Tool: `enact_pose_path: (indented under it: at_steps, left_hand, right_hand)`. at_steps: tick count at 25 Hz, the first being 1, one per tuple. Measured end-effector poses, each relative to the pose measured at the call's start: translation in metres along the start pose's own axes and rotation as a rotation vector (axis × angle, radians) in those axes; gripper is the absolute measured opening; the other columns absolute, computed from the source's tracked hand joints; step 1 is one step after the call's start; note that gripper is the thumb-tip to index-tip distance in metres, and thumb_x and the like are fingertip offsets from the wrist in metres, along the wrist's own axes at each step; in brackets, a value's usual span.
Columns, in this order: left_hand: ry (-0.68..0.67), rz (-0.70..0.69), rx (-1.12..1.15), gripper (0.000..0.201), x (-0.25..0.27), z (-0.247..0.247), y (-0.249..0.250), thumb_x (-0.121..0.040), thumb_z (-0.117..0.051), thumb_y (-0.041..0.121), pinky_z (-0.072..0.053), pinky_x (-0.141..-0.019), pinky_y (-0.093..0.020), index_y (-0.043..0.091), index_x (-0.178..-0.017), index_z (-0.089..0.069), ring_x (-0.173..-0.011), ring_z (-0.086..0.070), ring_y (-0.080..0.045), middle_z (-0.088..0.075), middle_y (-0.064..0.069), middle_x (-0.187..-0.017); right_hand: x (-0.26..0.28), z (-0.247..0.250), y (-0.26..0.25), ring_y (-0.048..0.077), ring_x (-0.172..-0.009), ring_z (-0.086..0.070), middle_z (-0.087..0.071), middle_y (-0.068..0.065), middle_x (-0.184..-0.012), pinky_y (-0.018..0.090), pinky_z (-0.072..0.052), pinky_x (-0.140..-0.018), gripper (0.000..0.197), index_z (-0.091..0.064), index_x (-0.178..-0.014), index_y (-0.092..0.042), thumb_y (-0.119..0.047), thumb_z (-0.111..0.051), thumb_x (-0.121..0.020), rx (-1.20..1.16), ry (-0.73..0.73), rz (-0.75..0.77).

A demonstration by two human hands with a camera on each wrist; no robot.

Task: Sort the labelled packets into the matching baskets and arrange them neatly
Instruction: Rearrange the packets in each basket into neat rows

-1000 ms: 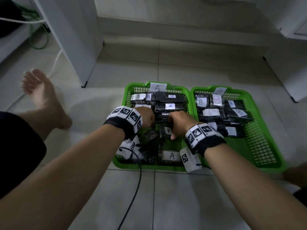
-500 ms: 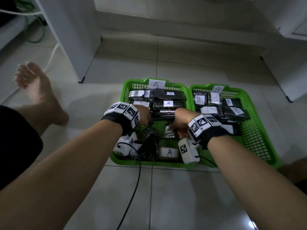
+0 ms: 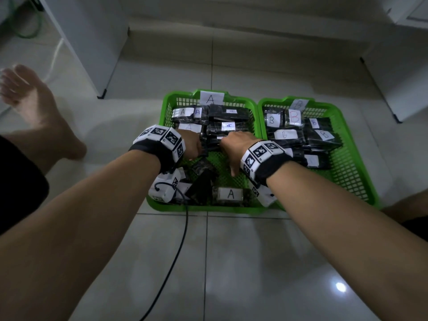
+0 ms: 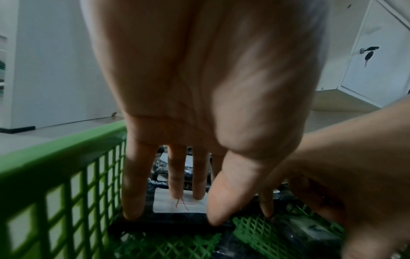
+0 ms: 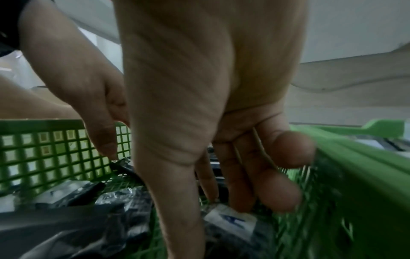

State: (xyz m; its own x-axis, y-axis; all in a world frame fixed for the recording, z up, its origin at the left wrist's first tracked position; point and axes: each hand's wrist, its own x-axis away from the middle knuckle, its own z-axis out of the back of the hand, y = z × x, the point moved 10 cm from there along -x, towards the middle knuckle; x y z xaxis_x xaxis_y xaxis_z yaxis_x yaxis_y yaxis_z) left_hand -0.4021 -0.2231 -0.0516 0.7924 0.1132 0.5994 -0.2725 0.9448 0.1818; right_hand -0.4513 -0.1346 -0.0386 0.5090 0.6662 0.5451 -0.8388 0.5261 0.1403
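Two green baskets stand side by side on the floor. Basket A is on the left and basket B on the right; each holds black packets whose white labels match it. Both hands are inside basket A at the near edge of its rear stack. My left hand has straight fingers resting on a packet with a red A label, thumb at its near edge. My right hand touches a blue A packet with loosely extended fingers. Another A packet lies near the front rim.
A bare foot lies to the left of basket A. A black cable trails from the left wrist across the tiles. White cabinets stand at the back left and at the far right. A knee shows beside basket B.
Both hands have moved a little deeper into basket A, toward the rear stack. The loose packet that lay just in front of them no longer shows there.
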Motion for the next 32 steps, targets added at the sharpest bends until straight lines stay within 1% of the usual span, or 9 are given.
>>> enact_pose_path:
  at_steps: [5,10,13,16,19,22,26,29,32]
  left_hand:
    - [-0.018,0.002,0.033,0.038,0.0,-0.001,-0.002,-0.089,-0.054,0.009,-0.05,-0.1,-0.04,0.018,-0.123,-0.069,-0.119,-0.057,-0.026,-0.059,-0.004,-0.135]
    - [-0.015,0.012,0.026,0.037,0.003,-0.002,-0.003,-0.091,-0.053,0.01,-0.051,-0.099,-0.037,0.019,-0.123,-0.068,-0.119,-0.057,-0.026,-0.058,-0.004,-0.136]
    - [-0.019,0.009,0.019,0.038,0.002,-0.001,-0.002,-0.091,-0.052,0.01,-0.05,-0.1,-0.038,0.018,-0.124,-0.068,-0.121,-0.056,-0.026,-0.057,-0.005,-0.137]
    - [-0.031,0.02,0.005,0.037,-0.001,-0.004,-0.005,-0.092,-0.053,0.012,-0.05,-0.101,-0.038,0.019,-0.124,-0.068,-0.121,-0.056,-0.026,-0.056,-0.004,-0.138]
    - [-0.046,0.021,-0.01,0.035,-0.006,-0.006,-0.008,-0.09,-0.053,0.012,-0.05,-0.099,-0.038,0.017,-0.121,-0.069,-0.116,-0.057,-0.026,-0.056,-0.007,-0.138]
    - [-0.064,0.027,-0.017,0.035,-0.006,-0.008,-0.008,-0.091,-0.053,0.012,-0.05,-0.097,-0.037,0.016,-0.122,-0.069,-0.11,-0.055,-0.023,-0.056,-0.008,-0.138]
    - [-0.027,0.038,-0.017,0.031,-0.009,-0.008,-0.01,-0.09,-0.055,0.016,-0.053,-0.094,-0.039,0.011,-0.117,-0.07,-0.112,-0.06,-0.03,-0.062,-0.009,-0.128]
    - [-0.034,0.04,-0.038,0.016,-0.011,-0.01,-0.012,-0.092,-0.051,0.019,-0.046,-0.079,-0.032,0.012,-0.097,-0.066,-0.093,-0.055,-0.025,-0.059,-0.007,-0.113]
    - [-0.039,0.047,-0.035,0.012,-0.008,-0.01,-0.013,-0.094,-0.049,0.022,-0.041,-0.078,-0.031,0.019,-0.094,-0.061,-0.09,-0.047,-0.022,-0.062,-0.013,-0.126]
  right_hand:
    - [0.0,0.0,-0.004,0.026,-0.105,-0.066,-0.07,0.007,-0.111,0.034,-0.049,-0.077,0.062,-0.067,-0.104,-0.01,-0.047,-0.094,-0.062,-0.02,0.006,-0.033]
    - [0.002,-0.014,0.001,0.027,-0.105,-0.068,-0.07,0.007,-0.113,0.034,-0.054,-0.082,0.061,-0.071,-0.107,-0.011,-0.039,-0.097,-0.059,0.023,-0.106,-0.066]
    - [0.002,-0.005,0.007,0.027,-0.088,-0.059,-0.066,0.006,-0.103,0.035,-0.052,-0.078,0.052,-0.067,-0.094,-0.015,-0.057,-0.086,-0.069,-0.046,-0.018,-0.1]
    - [0.0,-0.004,0.015,0.026,-0.088,-0.052,-0.054,0.005,-0.094,0.036,-0.049,-0.083,0.059,-0.065,-0.102,-0.013,-0.068,-0.07,-0.081,-0.082,0.023,-0.16]
    - [-0.003,0.007,0.021,0.025,-0.086,-0.057,-0.054,0.005,-0.084,0.036,-0.05,-0.079,0.046,-0.061,-0.097,-0.006,-0.049,-0.073,-0.088,-0.168,0.088,-0.174]
    - [-0.007,0.017,0.012,0.029,-0.093,-0.065,-0.067,0.011,-0.1,0.037,-0.055,-0.081,0.033,-0.066,-0.109,-0.001,-0.017,-0.08,-0.084,-0.123,0.133,-0.078]
    - [-0.007,0.0,-0.002,0.031,-0.107,-0.064,-0.065,0.013,-0.115,0.036,-0.048,-0.078,0.069,-0.064,-0.12,-0.006,-0.025,-0.097,-0.063,0.003,-0.012,0.013]
    - [-0.004,0.007,-0.009,0.034,-0.111,-0.064,-0.065,0.016,-0.12,0.04,-0.052,-0.085,0.056,-0.064,-0.125,-0.004,-0.014,-0.088,-0.075,0.009,0.039,0.036]
    - [0.003,0.017,-0.012,0.033,-0.106,-0.065,-0.066,0.017,-0.114,0.04,-0.054,-0.088,0.04,-0.065,-0.121,0.0,-0.007,-0.078,-0.084,-0.012,0.113,0.034]
